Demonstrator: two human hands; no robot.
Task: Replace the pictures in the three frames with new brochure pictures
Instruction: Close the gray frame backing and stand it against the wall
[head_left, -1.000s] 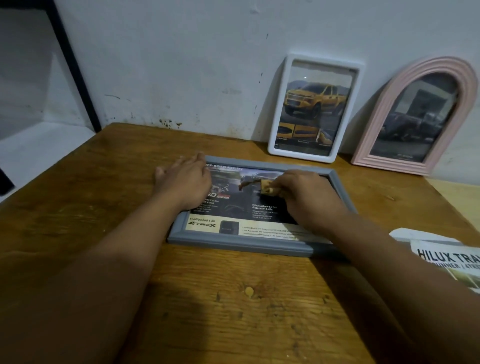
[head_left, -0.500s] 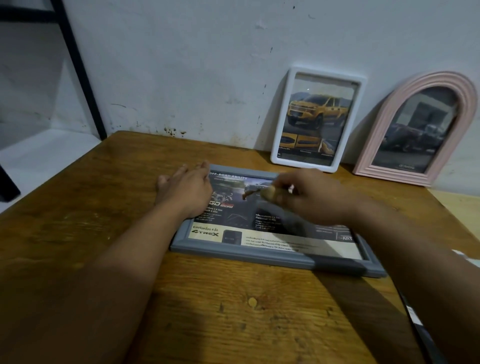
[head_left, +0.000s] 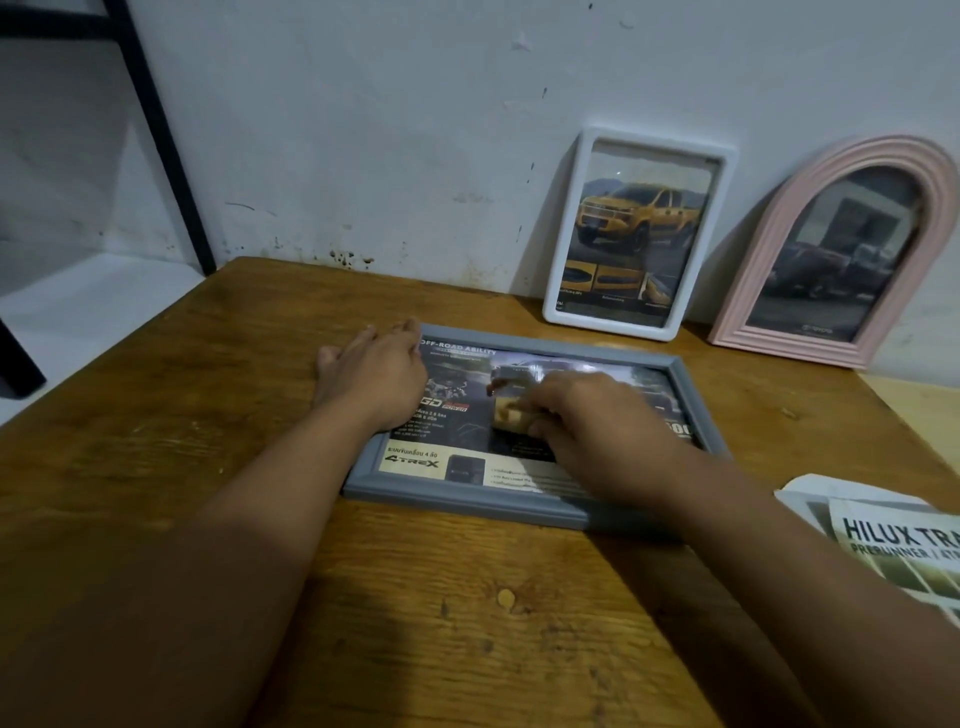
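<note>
A grey frame lies flat on the wooden table with a dark brochure picture under its glass. My left hand rests flat on the frame's left end, fingers straight. My right hand is down on the middle of the glass and pinches a small tan piece; I cannot tell what it is. A white frame with a yellow truck picture and a pink arched frame with a dark picture lean upright against the wall behind.
A stack of brochures lies at the table's right edge, close to my right forearm. A black metal post stands by the table's far left corner. The stained white wall runs along the table's back edge.
My right hand lifted off the glass with the tan piece, then came back down onto the middle of the picture. My left hand stayed on the frame's left end.
</note>
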